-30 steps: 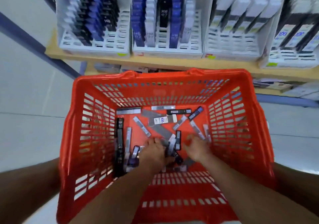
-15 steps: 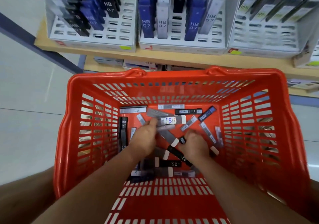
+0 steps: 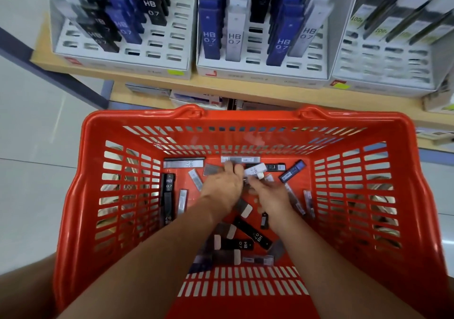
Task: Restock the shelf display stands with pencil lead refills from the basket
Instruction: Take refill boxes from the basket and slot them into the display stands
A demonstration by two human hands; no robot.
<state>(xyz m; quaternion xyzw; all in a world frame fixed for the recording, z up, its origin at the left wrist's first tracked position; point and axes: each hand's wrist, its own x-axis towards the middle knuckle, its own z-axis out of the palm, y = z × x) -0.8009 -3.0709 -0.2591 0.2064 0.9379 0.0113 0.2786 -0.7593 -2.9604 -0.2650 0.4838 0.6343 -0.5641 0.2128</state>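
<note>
Head view: both hands work inside the red basket (image 3: pixel 245 119) among loose pencil lead refills (image 3: pixel 255 239). The left hand (image 3: pixel 222 186) and right hand (image 3: pixel 267 193) meet at a white HB refill case (image 3: pixel 255 170) (blurred; I cannot tell which hand grips it). Step in hand: gathering stock. The next move likely calls for a secure pinch, then a lift to the display stand (image 3: pixel 260 73) and its vacant slots.

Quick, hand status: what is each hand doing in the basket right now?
Left hand: pinching a white HB refill case, by the look of it.
Right hand: cannot tell; too blurred.
</note>
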